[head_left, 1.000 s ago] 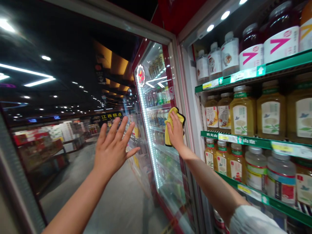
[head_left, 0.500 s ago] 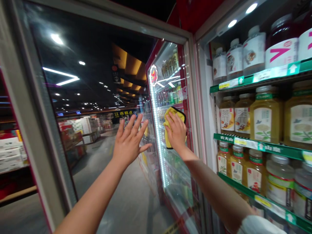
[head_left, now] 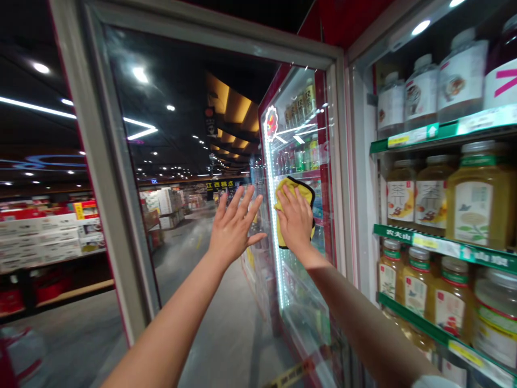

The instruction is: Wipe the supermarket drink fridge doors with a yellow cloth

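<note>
A glass door [head_left: 181, 269] in a grey metal frame stands swung open in front of me. On the right half of its pane lies a yellow cloth [head_left: 307, 189] with black edging. My right hand [head_left: 297, 221] presses this cloth against the glass, fingers spread over it. To the left of the cloth, my left hand [head_left: 236, 223] is raised to the pane, open and with nothing in it. Whether its palm touches the glass I cannot tell.
To the right, cooler shelves [head_left: 428, 242] hold rows of bottled drinks [head_left: 470, 194] close to my right forearm. A lit drinks cooler [head_left: 271, 183] shows in the pane. Stacked white boxes [head_left: 40, 237] stand beyond the door at left.
My view has turned left, so the door and shelves sit farther right in the picture. Against the door frame, my right hand and the cloth have shifted slightly left; the left hand stays about level.
</note>
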